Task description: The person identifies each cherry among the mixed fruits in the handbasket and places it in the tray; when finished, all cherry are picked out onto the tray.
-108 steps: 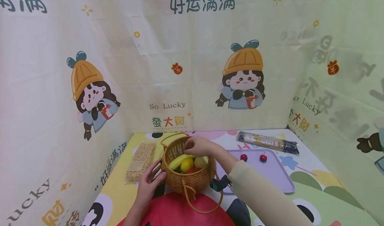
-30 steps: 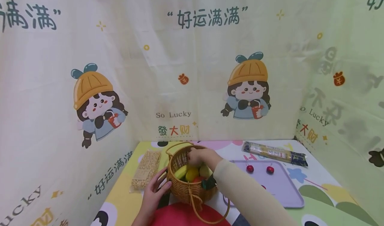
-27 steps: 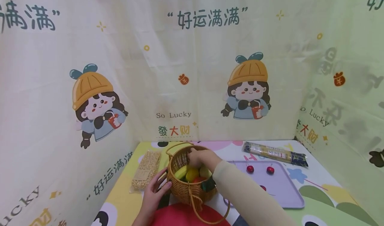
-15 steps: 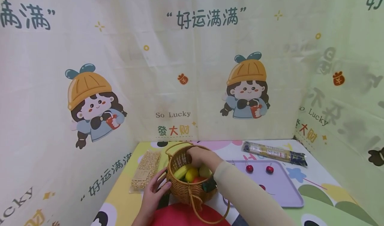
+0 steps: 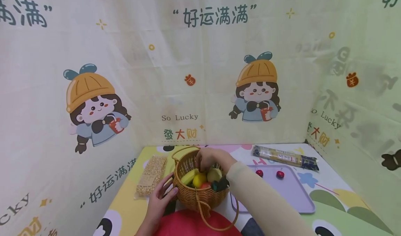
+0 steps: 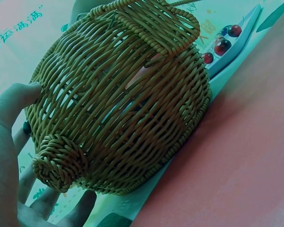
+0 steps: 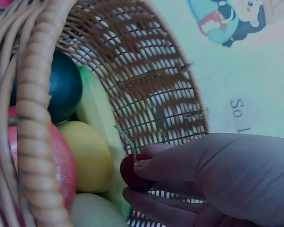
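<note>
A woven wicker basket [image 5: 200,194] stands at the table's near middle. Inside it are a yellow banana [image 5: 189,177], a lemon [image 5: 199,180], a pale green round fruit [image 5: 214,174] and a red fruit [image 5: 205,185]; the right wrist view adds a dark green fruit [image 7: 66,87]. My right hand [image 5: 210,158] reaches in over the far rim. Between thumb and fingers it pinches a stemmed cherry [image 7: 130,175], close by the banana. My left hand [image 5: 157,200] rests against the basket's left side, thumb [image 6: 23,94] on the weave and fingers spread loosely.
Right of the basket lies a purple tray [image 5: 291,190] with two cherries showing in the head view; the left wrist view shows three. Behind it is a long pack of noodles [image 5: 285,157]. A bag of grains [image 5: 151,176] lies at left. A rope handle [image 5: 220,228] hangs in front.
Over the last second my right hand has risen a little inside the basket, and more of the pale green fruit shows. The left hand stays at the basket's side. The head view shifts slightly.
</note>
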Tool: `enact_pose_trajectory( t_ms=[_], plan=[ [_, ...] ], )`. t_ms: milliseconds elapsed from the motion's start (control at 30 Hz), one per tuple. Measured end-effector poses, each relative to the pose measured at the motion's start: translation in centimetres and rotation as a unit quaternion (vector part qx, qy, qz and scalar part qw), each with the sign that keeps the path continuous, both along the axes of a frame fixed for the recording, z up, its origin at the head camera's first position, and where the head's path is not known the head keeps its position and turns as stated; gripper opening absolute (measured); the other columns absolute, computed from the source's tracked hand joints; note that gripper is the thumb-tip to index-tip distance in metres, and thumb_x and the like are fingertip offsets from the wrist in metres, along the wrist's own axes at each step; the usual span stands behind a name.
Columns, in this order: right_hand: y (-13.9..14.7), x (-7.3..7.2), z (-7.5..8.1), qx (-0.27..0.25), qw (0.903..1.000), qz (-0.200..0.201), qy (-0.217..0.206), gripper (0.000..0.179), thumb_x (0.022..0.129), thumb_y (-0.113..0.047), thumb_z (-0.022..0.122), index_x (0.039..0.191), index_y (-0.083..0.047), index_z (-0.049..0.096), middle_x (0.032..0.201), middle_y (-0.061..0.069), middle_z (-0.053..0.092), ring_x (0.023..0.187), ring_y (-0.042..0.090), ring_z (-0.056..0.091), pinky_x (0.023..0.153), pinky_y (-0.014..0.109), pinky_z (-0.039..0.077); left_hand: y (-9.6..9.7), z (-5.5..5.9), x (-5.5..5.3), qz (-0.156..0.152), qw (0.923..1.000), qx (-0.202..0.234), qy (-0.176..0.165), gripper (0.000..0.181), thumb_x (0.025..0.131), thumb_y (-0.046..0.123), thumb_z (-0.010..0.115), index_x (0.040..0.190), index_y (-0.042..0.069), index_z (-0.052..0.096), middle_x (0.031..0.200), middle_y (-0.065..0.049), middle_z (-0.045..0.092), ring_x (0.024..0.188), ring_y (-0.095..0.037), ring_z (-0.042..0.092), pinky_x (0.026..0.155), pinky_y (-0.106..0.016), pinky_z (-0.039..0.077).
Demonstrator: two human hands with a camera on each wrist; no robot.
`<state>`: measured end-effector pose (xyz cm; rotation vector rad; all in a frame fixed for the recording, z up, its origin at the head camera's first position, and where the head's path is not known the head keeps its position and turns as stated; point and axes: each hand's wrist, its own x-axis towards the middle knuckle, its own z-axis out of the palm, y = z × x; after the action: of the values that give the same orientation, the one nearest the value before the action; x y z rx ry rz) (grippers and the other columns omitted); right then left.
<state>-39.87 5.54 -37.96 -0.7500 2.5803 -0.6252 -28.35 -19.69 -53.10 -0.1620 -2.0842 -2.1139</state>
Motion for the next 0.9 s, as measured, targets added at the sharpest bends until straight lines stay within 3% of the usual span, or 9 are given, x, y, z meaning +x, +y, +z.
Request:
enact_pose_trajectory(
  t_ms=[200, 533, 733, 900],
  plan=[
    [0.4, 0.9, 1.5, -0.036, 0.9988, 0.009, -0.031, 0.015, 0.094, 0.004, 0.080, 0.103, -0.008, 0.082, 0.098, 0.006, 0.080, 0.085, 0.018, 0.070, 0.100, 0.056, 0.064, -0.2, 0.0, 0.0, -0.001, 1.0000, 0.001, 0.006, 0.059, 0.105, 0.016, 0.078, 0.162, 0.019, 0.059, 0.174, -0.010, 0.048, 0.145, -0.008, 0.059, 0.103, -0.025, 0.059],
    [2.3, 2.7, 3.4, -0.064, 0.9971, 0.011, -0.041, 0.018, 0.093, 0.003, 0.081, 0.106, -0.010, 0.080, 0.106, 0.005, 0.082, 0.097, 0.019, 0.073, 0.096, 0.045, 0.067, -0.5, -0.5, -0.3, -0.002, 1.0000, -0.004, 0.004, 0.059, 0.105, 0.018, 0.079, 0.161, 0.023, 0.061, 0.172, -0.008, 0.049, 0.142, -0.002, 0.060, 0.103, -0.027, 0.059],
    [5.0, 3.9, 3.4, -0.101, 0.9945, -0.012, -0.027, 0.017, 0.092, -0.006, 0.085, 0.107, -0.012, 0.083, 0.106, 0.001, 0.079, 0.101, 0.021, 0.069, 0.092, 0.037, 0.064, -0.7, -0.4, -0.4, -0.006, 1.0000, -0.005, 0.002, 0.059, 0.105, 0.017, 0.078, 0.160, 0.025, 0.061, 0.171, -0.004, 0.050, 0.140, 0.003, 0.059, 0.104, -0.027, 0.059],
    [7.5, 5.3, 2.5, -0.150, 0.9880, -0.032, -0.012, 0.015, 0.095, -0.013, 0.085, 0.110, -0.017, 0.082, 0.109, -0.001, 0.079, 0.108, 0.022, 0.069, 0.099, 0.043, 0.063, -0.7, -0.2, -0.5, -0.014, 0.9998, -0.005, 0.016, 0.058, 0.106, 0.016, 0.077, 0.161, 0.022, 0.060, 0.172, -0.009, 0.050, 0.147, -0.008, 0.058, 0.102, -0.027, 0.061]
  ],
)
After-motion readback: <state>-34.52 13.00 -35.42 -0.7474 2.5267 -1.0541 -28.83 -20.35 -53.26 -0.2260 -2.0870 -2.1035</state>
